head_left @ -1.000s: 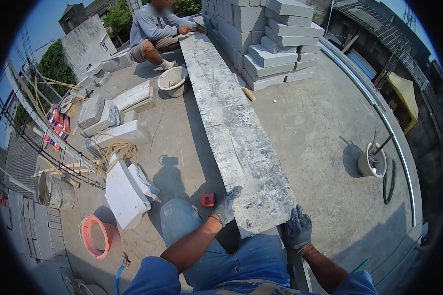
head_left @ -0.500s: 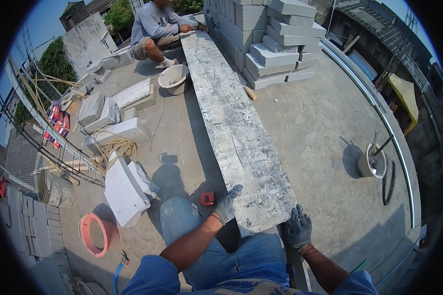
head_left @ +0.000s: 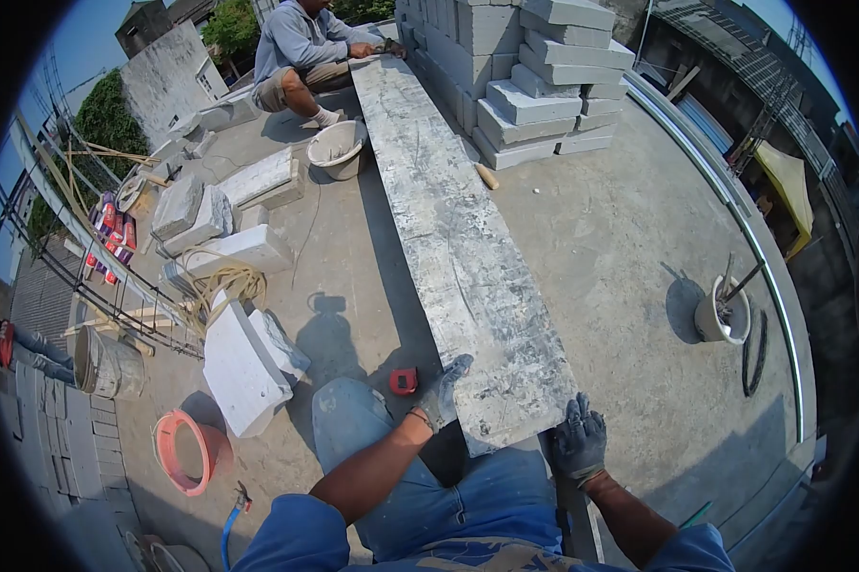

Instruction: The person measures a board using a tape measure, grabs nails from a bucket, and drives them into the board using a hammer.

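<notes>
A long board [head_left: 463, 238], grey-white and smeared with plaster, runs from my lap to a crouching person at the top. My left hand [head_left: 442, 393], gloved, grips the board's left edge near its close end, thumb on top and fingers hidden underneath. Against the right corner of that end is my right hand [head_left: 580, 440] in a dark glove, its fingers pointing forward and slightly apart. A red tape measure [head_left: 404, 381] lies on the floor left of my left hand. The crouching person [head_left: 305, 48] has both hands at the board's far end.
Stacked grey blocks [head_left: 534, 86] stand right of the far end. A bucket [head_left: 338, 150] is beside the board, a pink bucket [head_left: 193, 453] at lower left, and another bucket with tools [head_left: 722, 310] at right. White blocks [head_left: 245, 372] lie left. Another person's legs [head_left: 39, 353] show at far left.
The legs of another person have come into view at the far left. The board and the view have shifted very slightly. My hands keep their places at the near end.
</notes>
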A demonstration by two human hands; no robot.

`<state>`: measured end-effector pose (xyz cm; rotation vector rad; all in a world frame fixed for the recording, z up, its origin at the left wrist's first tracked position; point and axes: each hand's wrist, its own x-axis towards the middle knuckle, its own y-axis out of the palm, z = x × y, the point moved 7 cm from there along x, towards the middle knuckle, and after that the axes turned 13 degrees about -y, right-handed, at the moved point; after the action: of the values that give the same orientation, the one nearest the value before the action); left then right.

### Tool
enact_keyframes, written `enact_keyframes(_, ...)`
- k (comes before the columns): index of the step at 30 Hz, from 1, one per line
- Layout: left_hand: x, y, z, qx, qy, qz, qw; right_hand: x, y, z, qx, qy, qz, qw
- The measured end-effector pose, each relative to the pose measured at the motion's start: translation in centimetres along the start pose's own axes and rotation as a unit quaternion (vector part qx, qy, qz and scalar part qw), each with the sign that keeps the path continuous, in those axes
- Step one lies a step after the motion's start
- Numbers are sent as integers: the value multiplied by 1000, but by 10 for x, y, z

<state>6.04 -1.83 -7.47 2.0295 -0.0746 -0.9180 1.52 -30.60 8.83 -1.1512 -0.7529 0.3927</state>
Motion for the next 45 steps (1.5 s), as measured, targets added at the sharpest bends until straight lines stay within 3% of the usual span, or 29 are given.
enact_keyframes(2, -5, 13, -2, -5, -7, 26, 1000, 1, 0, 1, -5, 3, 8, 1000)
enact_keyframes(5, -12, 13, -3, -12, -10, -24, 1000, 3, -3, 2, 13, 11, 4, 1000)
enact_keyframes(10, 11, -23, 3, 89, 75, -7, 993, 1, -2, 1, 19, 11, 2, 1000)
enact_keyframes(11, -1, -4, -4, 89, 74, -7, 993, 1, -2, 1, 19, 12, 2, 1000)
enact_keyframes(13, -21, 26, -5, -25, -18, -40, 999, 1, -2, 1, 13, 7, 4, 1000)
enact_keyframes(22, -14, 15, -4, -23, 5, 12, 1000, 5, -7, 4, -2, 1, -2, 1000)
enact_keyframes(34, -19, 16, -6, 5, 19, -27, 999, 3, -4, 2, 8, 11, -2, 1000)
enact_keyframes(40, -8, 6, 1, -29, -23, 29, 999, -1, 1, -1, 1, 6, 1, 1000)
enact_keyframes(45, -11, 10, -2, -6, -9, 1, 1000, 0, -1, 0, 6, 9, -2, 1000)
